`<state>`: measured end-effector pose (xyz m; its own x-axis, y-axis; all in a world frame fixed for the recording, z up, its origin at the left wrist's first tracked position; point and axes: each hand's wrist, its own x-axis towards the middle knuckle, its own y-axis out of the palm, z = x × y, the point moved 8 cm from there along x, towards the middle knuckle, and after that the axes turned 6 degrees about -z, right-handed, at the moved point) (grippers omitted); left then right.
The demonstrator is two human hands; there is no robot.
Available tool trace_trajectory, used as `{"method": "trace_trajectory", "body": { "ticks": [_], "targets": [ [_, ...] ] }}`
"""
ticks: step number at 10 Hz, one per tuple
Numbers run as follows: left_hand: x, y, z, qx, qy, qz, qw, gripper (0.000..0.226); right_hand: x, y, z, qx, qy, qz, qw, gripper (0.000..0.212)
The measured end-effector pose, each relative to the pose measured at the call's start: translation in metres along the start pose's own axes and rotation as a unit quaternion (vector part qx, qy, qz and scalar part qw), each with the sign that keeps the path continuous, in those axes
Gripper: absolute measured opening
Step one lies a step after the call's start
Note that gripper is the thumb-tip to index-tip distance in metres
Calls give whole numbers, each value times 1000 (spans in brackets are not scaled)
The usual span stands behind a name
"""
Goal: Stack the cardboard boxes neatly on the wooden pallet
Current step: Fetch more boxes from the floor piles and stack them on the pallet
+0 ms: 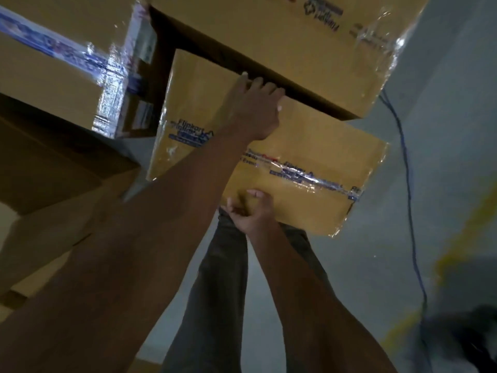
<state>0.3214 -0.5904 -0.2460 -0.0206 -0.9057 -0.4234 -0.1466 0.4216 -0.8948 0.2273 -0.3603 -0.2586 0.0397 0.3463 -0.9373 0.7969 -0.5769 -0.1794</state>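
A flat cardboard box (309, 146) with clear tape and blue print sits low in the middle of the view, partly under a larger taped box (282, 44) above it. My left hand (255, 109) lies on the flat box's top, its fingers reaching the dark gap under the larger box. My right hand (252, 211) grips the flat box's near edge, thumb on top and fingers curled below. A big box with a blue-and-white tape cross (53, 65) stands at the left. No pallet is visible.
More brown boxes (53, 184) fill the lower left. The grey floor (403, 238) has a blue cable (408, 184) running down the right side and a yellow painted line (457, 243). My trouser legs (223, 278) show below the flat box.
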Motion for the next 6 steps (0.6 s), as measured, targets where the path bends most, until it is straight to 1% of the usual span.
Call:
{"method": "trace_trajectory", "body": {
  "ticks": [1,2,3,4,5,6],
  "targets": [
    [5,25,13,19,-16,68,997,68,-1,14,5,-119,-31,38,992,20],
    [-31,29,25,-106,-118,21,987,65,-16,16,15,-414,-120,17,902,25],
    [-113,37,46,-340,-421,-83,837,54,-37,38,61,-573,-310,-40,757,21],
    [-204,90,36,-454,-653,9,606,49,-68,86,114,-657,-509,-102,546,26],
    [-240,137,4,-605,-699,48,379,55,-85,141,145,-700,-591,-120,381,43],
    [-235,148,-2,-694,-662,-16,283,47,-87,193,157,-740,-615,-120,244,59]
  ]
}}
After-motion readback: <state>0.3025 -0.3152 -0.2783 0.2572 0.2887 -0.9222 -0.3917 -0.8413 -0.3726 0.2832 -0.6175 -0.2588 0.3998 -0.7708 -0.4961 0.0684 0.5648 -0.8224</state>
